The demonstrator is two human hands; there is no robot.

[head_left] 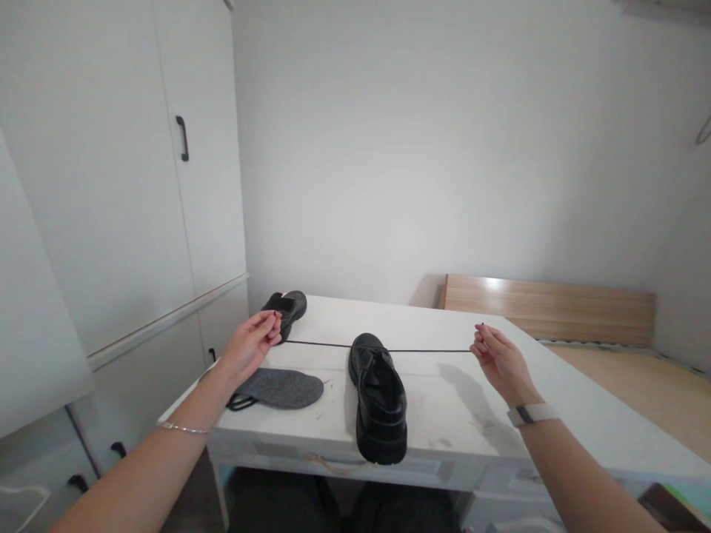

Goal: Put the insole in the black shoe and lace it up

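A black shoe rests on the white desk, its heel toward me at the front edge. From its lacing a thin black shoelace stretches taut and nearly level to both sides. My left hand pinches one end above the desk's left part. The other end is in the closed fingers of my right hand, held out to the right. Behind my left hand lies a second black shoe, partly covered by it. A grey felt insole lies below my left hand, with a black cord loop beside it.
The white desk has a drawer front with a rope handle facing me. White cabinets stand close on the left. A bed frame with a wooden headboard is at the right, and a dark object sits at the lower right.
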